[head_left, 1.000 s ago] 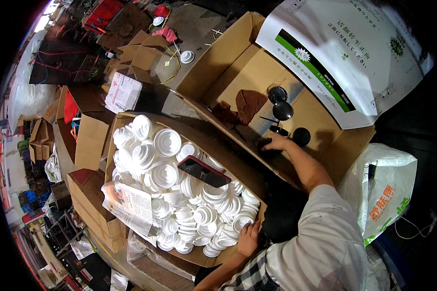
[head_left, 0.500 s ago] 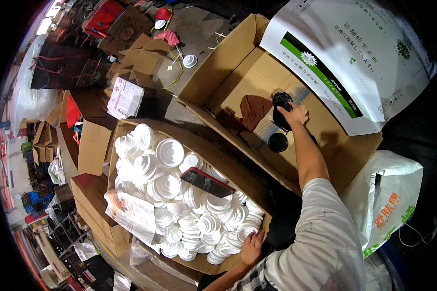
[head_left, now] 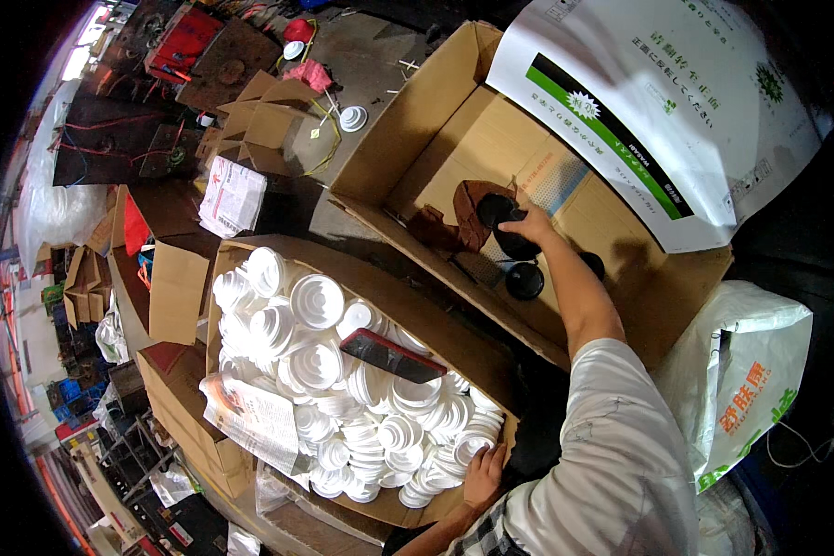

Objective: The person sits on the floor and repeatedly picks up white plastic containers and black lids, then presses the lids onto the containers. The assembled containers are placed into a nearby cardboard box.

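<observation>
Inside the large cardboard box [head_left: 361,196] at upper right, my right hand [head_left: 534,228] is closed round some black round pieces [head_left: 513,243] that look like plastic lids. They hang over a crumpled brown bag or cloth [head_left: 469,208]. Another black round lid [head_left: 524,281] lies on the box bottom just nearer, and a further dark piece [head_left: 591,266] is partly hidden by my forearm. My left hand [head_left: 484,475] rests with fingers extended at the near right edge of a second box, touching or beside the white plastic lids [head_left: 403,431] heaped there.
On the white heap lie a dark phone with a red edge [head_left: 392,356] and a printed paper sheet [head_left: 255,422]. A large white printed sheet [head_left: 621,102] covers the first box's far right side. A white plastic bag [head_left: 741,371] stands at right; open cartons [head_left: 181,287] are at left.
My right hand has moved left and slightly nearer with the black pieces, which now overlap the brown bag or cloth. My left hand stays at the box edge. The view has shifted slightly.
</observation>
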### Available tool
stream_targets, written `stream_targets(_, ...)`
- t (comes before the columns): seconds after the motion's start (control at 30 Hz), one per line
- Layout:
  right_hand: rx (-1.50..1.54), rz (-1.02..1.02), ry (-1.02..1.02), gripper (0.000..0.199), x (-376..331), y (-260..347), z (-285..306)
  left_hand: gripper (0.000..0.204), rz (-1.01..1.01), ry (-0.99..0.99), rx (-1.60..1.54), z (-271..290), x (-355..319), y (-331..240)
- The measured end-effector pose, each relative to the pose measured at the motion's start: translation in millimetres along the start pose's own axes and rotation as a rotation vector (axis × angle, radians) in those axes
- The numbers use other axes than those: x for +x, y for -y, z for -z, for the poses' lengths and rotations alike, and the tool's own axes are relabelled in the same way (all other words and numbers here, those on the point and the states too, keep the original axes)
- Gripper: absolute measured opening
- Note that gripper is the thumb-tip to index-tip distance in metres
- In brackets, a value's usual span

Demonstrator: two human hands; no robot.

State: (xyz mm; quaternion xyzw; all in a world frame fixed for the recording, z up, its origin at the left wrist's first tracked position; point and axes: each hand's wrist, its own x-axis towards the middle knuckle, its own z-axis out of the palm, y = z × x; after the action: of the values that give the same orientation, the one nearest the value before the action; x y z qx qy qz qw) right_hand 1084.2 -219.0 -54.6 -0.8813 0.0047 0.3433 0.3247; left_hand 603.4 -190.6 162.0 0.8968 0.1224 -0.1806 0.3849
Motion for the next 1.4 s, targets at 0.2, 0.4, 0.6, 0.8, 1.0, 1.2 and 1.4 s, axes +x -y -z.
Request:
stream_targets(0.2,0.435,-0.046,0.127,0.083,-43,-58,5,0.050,-0.005,0.004,0.035,-7,0,4)
stream_targets(0.4,0.403,-0.176,-0.194,0.087,-94,-153,38,0.050,0.000,-0.032,0.026,-7,-6,1)
stream_targets(0.6,0.246,-0.394,-0.363,0.091,-85,-172,36,0.050,-0.041,-0.055,0.004,-6,-4,3)
stream_targets(0.8,0.346,-0.406,0.059,0.107,-101,-120,64,0.051,0.000,-0.044,0.055,-10,-5,6)
stream_targets(1.0,0.421,-0.217,0.027,0.097,-147,-70,61,0.051,-0.053,-0.040,0.067,-30,-10,18)
stream_targets(1.2,0.289,-0.285,0.074,0.106,-161,-64,44,0.060,-0.018,0.045,0.115,-9,-11,2)
stream_targets(1.4,0.104,-0.564,-0.114,0.098,-88,-170,26,0.057,0.010,0.024,0.027,11,-10,-9)
